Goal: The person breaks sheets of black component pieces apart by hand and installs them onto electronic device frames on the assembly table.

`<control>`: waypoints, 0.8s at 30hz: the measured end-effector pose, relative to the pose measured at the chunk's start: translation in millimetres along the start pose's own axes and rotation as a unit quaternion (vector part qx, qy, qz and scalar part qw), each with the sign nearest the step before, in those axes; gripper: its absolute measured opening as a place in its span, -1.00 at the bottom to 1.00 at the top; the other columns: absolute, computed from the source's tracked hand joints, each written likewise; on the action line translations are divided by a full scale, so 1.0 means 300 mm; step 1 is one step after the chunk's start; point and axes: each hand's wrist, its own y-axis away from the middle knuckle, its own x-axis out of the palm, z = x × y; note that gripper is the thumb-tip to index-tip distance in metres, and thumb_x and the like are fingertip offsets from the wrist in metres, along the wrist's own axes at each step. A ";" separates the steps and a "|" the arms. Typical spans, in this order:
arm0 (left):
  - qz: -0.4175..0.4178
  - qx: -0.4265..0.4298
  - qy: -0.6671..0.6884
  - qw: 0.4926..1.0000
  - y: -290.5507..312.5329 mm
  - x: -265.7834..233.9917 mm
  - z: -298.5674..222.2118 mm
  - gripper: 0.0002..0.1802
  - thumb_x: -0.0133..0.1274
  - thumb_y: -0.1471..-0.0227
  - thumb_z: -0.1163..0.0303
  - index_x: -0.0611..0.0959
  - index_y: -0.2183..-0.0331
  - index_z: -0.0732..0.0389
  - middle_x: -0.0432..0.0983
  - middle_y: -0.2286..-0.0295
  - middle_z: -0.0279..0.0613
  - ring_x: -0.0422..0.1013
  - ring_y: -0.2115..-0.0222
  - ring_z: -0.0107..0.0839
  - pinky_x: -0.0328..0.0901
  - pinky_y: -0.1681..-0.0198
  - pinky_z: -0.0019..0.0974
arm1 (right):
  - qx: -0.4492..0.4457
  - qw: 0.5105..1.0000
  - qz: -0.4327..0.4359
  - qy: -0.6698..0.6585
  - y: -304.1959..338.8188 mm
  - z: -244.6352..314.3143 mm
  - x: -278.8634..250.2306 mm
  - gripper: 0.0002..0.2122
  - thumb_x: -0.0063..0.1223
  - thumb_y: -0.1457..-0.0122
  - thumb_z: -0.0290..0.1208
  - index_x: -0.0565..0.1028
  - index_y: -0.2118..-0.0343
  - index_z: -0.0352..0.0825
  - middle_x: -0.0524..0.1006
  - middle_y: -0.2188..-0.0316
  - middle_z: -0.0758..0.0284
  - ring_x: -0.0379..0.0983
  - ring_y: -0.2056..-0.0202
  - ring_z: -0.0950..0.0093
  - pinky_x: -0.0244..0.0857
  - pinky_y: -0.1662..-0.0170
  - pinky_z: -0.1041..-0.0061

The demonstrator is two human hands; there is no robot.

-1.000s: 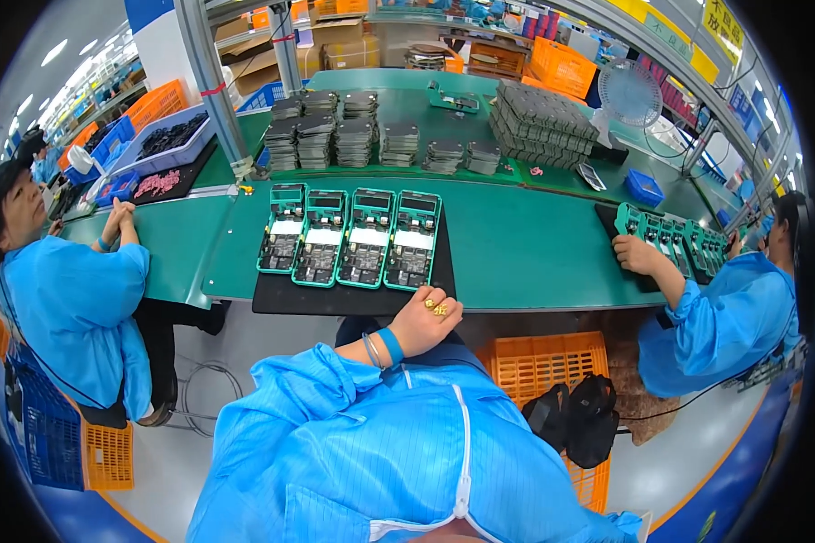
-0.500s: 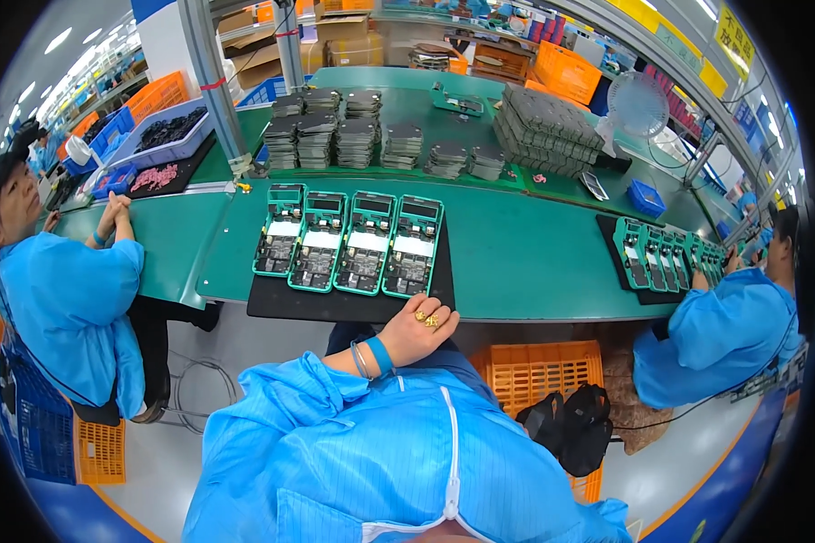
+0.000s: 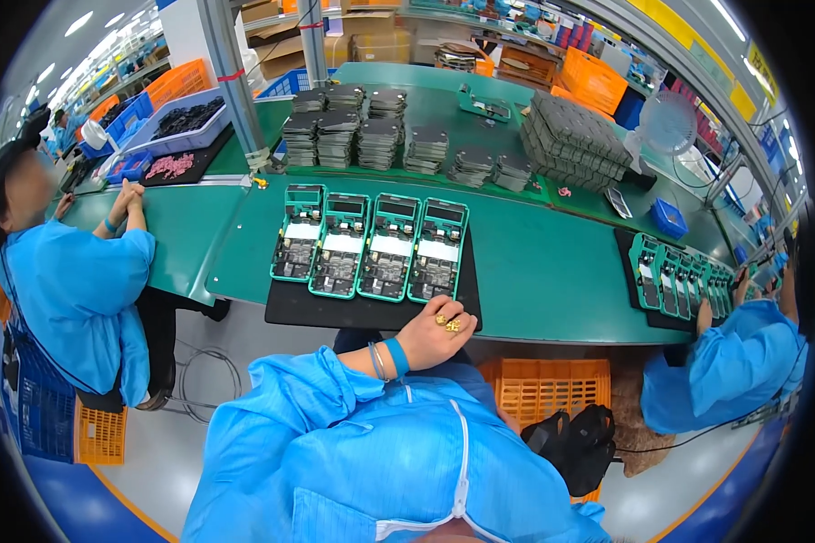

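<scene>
My left hand [image 3: 433, 335] rests at the front edge of a black mat [image 3: 335, 310], with gold rings and a blue wristband on it. Its fingers are curled closed and their undersides are hidden, so what they hold, if anything, I cannot make out. Just beyond the knuckles lies the rightmost of several green-framed device housings [image 3: 438, 249], set side by side in a row. Each has dark circuit parts inside and a white strip across the middle. My right hand does not show; my jacket covers that side.
Stacks of dark flat plates [image 3: 380, 143] stand behind the housings, with a larger grey pile [image 3: 575, 140] to their right. A metal post [image 3: 231, 81] rises at left. Co-workers sit on both sides. An orange crate [image 3: 552, 385] and a black bag [image 3: 575, 448] are below the table.
The whole view has shifted slightly, so the table and housings appear farther right and a little lower. My left hand keeps its place at the mat's edge, fingers still curled.
</scene>
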 end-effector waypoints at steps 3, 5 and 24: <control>-0.021 -0.017 0.011 1.000 -0.010 0.012 -0.014 -0.67 -0.01 0.19 0.47 0.54 0.26 0.28 0.38 0.42 -0.31 0.36 0.29 -0.36 0.20 0.07 -0.19 | -0.005 0.998 0.044 -0.041 -0.051 -0.176 0.010 -0.59 0.00 -0.10 -0.30 0.38 -0.04 -0.27 0.38 -0.01 0.04 0.32 -0.04 0.23 0.21 -0.04 0.35; -0.023 -0.026 0.008 0.999 -0.004 0.015 -0.019 -0.68 0.04 0.17 0.44 0.54 0.26 0.26 0.39 0.40 -0.32 0.36 0.28 -0.36 0.20 0.07 -0.18 | -0.001 0.997 0.064 -0.051 -0.022 -0.216 0.012 -0.59 0.00 -0.11 -0.30 0.39 -0.03 -0.30 0.38 -0.01 0.04 0.33 -0.03 0.24 0.21 -0.03 0.37; -0.023 -0.195 -0.034 0.980 0.138 -0.154 0.034 -0.54 0.25 0.32 0.18 0.59 0.30 0.18 0.38 0.24 -0.18 0.26 0.15 -0.16 0.14 0.04 -0.01 | -0.492 0.831 -0.208 0.156 -0.215 1.073 -0.502 -0.82 -0.02 0.01 -0.67 0.45 0.31 -0.36 0.47 0.44 0.22 0.41 0.43 0.30 0.28 0.33 0.42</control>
